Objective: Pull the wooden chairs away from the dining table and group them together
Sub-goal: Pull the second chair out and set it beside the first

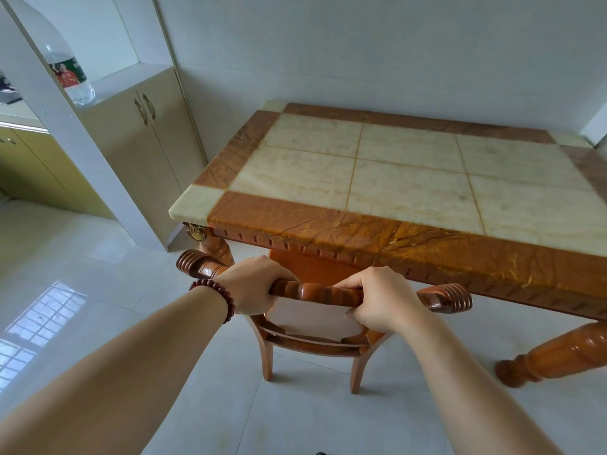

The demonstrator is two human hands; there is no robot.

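The wooden chair stands tucked at the near long edge of the dining table, toward the table's left end, with its seat hidden under the tabletop and only its back and two rear legs showing on the person's side. Its carved top rail runs parallel to that table edge, left to right, so the clear way out is straight back from the table, toward the person, across the pale tiled floor.

Both hands are closed around that rail from above, fingers curled over the far side. The left hand (a dark red bead bracelet sits on its wrist) grips nearer the left scroll end; the right hand grips right of centre, its thumb tucked under the rail against the pale back panel. A short stretch of rail shows between them, and both are about equally close to the table edge.

The pull looks not yet done, judging by how close the chair back is to the table. The table's turned leg stands to the chair's right, apart from it, and seems no obstacle to a straight pull
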